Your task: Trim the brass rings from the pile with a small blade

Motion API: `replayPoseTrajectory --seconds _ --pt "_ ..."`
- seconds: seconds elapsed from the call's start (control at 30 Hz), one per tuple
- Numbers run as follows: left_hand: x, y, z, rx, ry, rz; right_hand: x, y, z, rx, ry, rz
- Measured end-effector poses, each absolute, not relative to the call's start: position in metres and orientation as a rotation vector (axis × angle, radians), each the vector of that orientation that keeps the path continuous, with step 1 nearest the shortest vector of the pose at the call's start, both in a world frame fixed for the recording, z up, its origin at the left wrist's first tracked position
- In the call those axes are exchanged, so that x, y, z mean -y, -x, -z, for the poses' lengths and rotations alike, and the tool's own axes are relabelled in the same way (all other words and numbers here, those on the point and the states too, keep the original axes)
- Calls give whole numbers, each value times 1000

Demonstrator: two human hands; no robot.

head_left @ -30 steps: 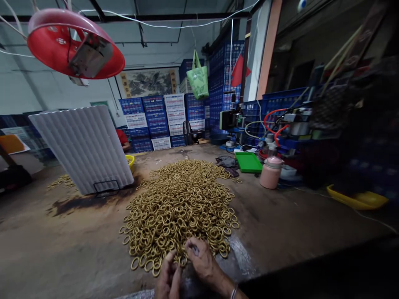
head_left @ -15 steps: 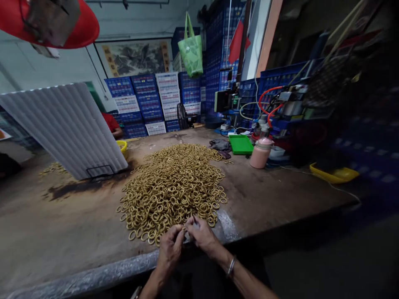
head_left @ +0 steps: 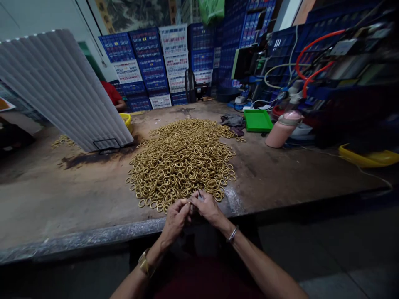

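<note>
A large heap of gold-coloured rings (head_left: 183,160) lies on the table in front of me. At its near edge my left hand (head_left: 176,218) is closed in a pinch; a small gold bit shows at the fingertips, apparently one of the rings, mostly hidden. My right hand (head_left: 209,208) is closed too, its fingertips meeting the left ones. Between its thumb and fingers sits a thin dark tool (head_left: 200,194), only its upper end visible, so its kind cannot be made out.
A tall corrugated grey panel (head_left: 67,91) leans on a wire stand at left; behind it are a person's red sleeve (head_left: 110,93) and a yellow bowl (head_left: 126,119). At right stand a green tray (head_left: 258,121), a pink bottle (head_left: 280,132) and a yellow scoop-like tray (head_left: 368,158). Crates (head_left: 149,62) line the back.
My view has tilted down, so the scene sits higher and more of my forearms shows. Both hands stay together at the heap's near edge, with fingers shifted slightly.
</note>
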State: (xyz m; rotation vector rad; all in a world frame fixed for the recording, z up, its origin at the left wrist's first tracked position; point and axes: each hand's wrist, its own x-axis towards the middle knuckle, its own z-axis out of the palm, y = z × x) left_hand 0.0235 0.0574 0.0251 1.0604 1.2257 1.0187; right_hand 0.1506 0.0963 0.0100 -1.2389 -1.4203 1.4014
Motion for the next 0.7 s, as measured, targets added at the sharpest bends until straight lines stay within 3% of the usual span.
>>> replayPoseTrajectory --seconds 0.3,0.53,0.7 --pt "-48 -12 -19 -1057 -846 -1040 -97 -142 -15 1570 1266 -1309" --pt "-44 -9 -24 -1074 -829 -1099 -90 -146 -8 2023 1256 -815" --pt "-44 -8 -24 -1112 -886 -1100 -84 -146 -7 2247 1232 -729"
